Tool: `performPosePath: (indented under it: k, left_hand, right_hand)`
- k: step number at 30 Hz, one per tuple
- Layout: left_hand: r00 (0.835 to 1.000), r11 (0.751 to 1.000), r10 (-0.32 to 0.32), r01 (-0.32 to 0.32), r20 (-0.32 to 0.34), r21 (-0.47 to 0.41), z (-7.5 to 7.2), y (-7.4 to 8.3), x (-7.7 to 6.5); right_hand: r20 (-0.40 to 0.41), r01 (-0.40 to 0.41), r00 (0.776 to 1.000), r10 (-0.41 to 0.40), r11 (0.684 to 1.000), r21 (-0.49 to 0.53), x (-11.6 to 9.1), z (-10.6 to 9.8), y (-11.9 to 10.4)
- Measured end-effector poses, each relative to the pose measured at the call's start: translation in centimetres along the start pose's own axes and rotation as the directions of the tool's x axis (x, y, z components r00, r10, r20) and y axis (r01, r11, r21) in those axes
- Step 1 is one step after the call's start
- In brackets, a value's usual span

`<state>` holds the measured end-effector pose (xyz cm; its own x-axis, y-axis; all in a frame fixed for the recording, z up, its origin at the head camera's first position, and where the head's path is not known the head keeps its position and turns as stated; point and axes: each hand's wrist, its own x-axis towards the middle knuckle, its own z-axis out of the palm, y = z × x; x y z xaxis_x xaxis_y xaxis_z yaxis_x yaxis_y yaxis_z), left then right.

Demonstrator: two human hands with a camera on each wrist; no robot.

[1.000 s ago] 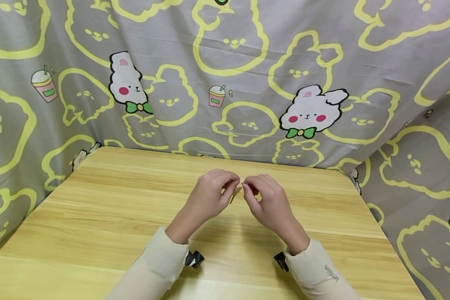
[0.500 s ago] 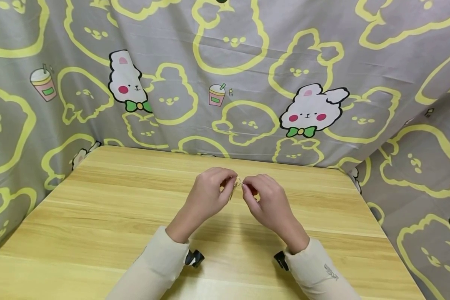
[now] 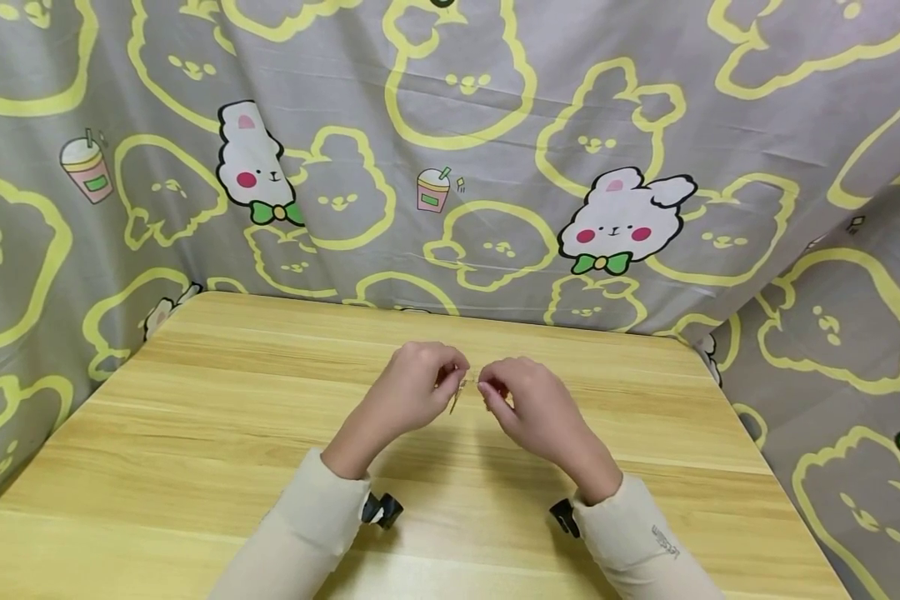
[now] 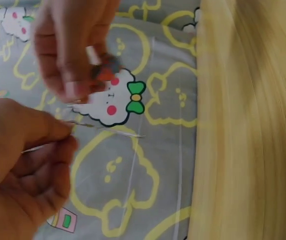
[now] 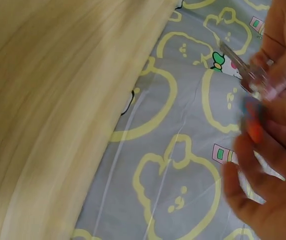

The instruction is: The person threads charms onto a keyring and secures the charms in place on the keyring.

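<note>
My left hand, over the middle of the table, pinches a thin metal key between thumb and forefinger. The key's blade sticks out past the fingertips and shows nearly edge-on in the left wrist view. Close beside it, my right hand has thumb and forefinger tips together. A small orange and teal charm, blurred, shows at its curled fingers. Between the two hands a thin ring shows faintly. I cannot tell whether the right fingertips pinch the ring itself.
Both hands are above a light wood-grain table. A grey curtain with yellow cartoon outlines hangs along its back and sides. Black wrist camera mounts stick out beside the cream sleeves.
A ring showed clearly between the fingertips half a second ago and is fainter now. Both hands have dropped slightly towards me, and the left has shifted a little to the left with the key.
</note>
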<state>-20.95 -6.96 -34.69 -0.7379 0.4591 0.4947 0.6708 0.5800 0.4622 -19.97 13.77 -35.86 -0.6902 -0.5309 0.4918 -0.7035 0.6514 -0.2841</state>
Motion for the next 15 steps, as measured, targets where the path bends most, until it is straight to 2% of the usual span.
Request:
performPosePath:
  k: [1,3,5,8,10,12,15]
  left_hand:
    - [0.997,0.999,-0.036,0.037,0.067,-0.013,0.0,-0.1,0.0]
    - [0.974,0.994,-0.097,0.106,0.205,-0.029,0.1,-0.5,-0.1]
    - [0.935,0.986,-0.133,0.159,0.329,-0.052,0.3,-1.0,-0.3]
    - [0.874,0.970,-0.134,0.212,0.466,-0.118,0.9,-1.7,-0.6]
    - [0.846,0.961,-0.121,0.232,0.520,-0.154,1.6,-2.2,-0.8]
    - [0.827,0.957,-0.110,0.239,0.552,-0.167,2.3,-2.6,-1.0]
    - [0.820,0.959,-0.114,0.239,0.561,-0.154,3.2,-3.0,-1.1]
  right_hand:
    - [0.072,-0.016,0.997,0.015,1.000,0.019,0.0,0.0,0.1]
    - [0.225,-0.051,0.974,0.033,0.996,0.075,-0.1,0.1,0.3]
    - [0.365,-0.086,0.931,0.024,0.984,0.155,-0.2,0.2,0.5]
    - [0.535,-0.163,0.845,0.001,0.953,0.256,-0.4,0.4,0.9]
    - [0.606,-0.207,0.796,-0.009,0.935,0.286,-0.7,0.6,1.0]
    - [0.650,-0.236,0.760,-0.008,0.928,0.288,-0.9,0.8,1.2]
    - [0.670,-0.238,0.742,-0.005,0.933,0.271,-1.1,1.1,1.4]
